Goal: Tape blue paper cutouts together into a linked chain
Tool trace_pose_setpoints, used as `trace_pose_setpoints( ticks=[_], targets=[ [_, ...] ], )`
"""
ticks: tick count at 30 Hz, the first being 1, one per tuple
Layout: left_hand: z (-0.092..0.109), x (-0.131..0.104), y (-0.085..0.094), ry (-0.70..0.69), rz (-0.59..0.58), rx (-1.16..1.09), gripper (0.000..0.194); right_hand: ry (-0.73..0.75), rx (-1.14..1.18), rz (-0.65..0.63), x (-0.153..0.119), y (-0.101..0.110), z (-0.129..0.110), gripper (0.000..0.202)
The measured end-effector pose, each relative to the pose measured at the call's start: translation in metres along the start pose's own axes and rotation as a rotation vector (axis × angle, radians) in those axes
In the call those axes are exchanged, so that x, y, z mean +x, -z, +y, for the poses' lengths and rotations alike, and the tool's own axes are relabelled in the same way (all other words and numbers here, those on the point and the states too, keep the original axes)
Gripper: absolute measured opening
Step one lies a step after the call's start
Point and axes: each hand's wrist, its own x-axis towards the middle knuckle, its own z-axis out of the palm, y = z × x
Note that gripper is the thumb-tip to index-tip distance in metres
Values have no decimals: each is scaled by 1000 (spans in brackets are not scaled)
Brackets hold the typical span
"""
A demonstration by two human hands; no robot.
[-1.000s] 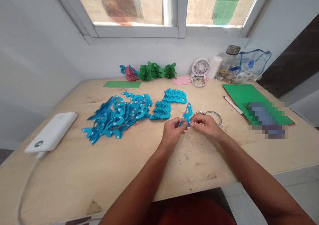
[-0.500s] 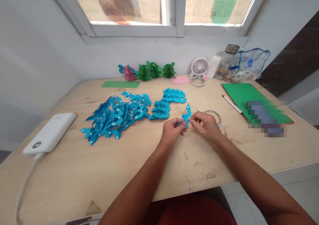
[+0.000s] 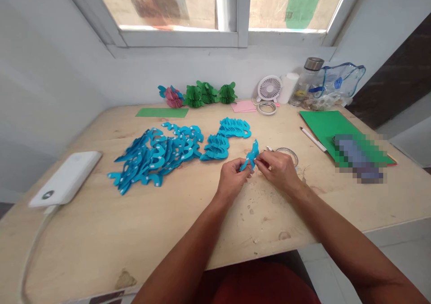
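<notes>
A small wavy-edged blue paper piece [image 3: 254,150] is held above the table, right of centre. Pinched on its lower left part is my left hand [image 3: 233,176]. My right hand [image 3: 276,165] has thumb and forefinger pressed together at the paper's right edge; the fingertips partly hide what they grip. Left of my hands lies a large heap of blue paper cutouts [image 3: 158,158] with small white patches. Between heap and hands rest two fanned blue paper stacks, one nearer [image 3: 216,147] and one farther [image 3: 235,128]. A tape roll [image 3: 291,153] lies just behind my right hand.
Along the wall stand green paper shapes [image 3: 208,93], a pink one [image 3: 173,97], a small fan [image 3: 269,88] and a bottle [image 3: 305,84]. A white power bank [image 3: 67,178] lies left. At right are a pen [image 3: 313,139] and green sheets [image 3: 340,129].
The blue paper piece has turned and spread between my fingers, showing more of its face. Both hands stay in nearly the same place.
</notes>
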Motion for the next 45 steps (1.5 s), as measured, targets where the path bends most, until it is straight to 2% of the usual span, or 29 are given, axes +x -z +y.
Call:
trace_pose_setpoints(
  ticks=[7, 17, 27, 36, 40, 45],
  targets=[
    [3, 1, 1, -5, 10, 38, 15, 83, -92, 25, -1, -3, 2, 21],
    [6, 0, 2, -59, 30, 90, 11, 128, -158, 11, -1, -3, 1, 29],
    [5, 0, 3, -52, 47, 80, 11, 115, -150, 0, -2, -4, 0, 27],
    [5, 0, 2, 19, 50, 57, 22, 48, -129, 3, -2, -2, 1, 21],
    [5, 0, 2, 6, 9, 98, 20, 54, -147, 3, -2, -3, 0, 23],
    [6, -2, 2, -11, 20, 114, 12, 60, -150, -12, -2, -4, 0, 25]
  ],
)
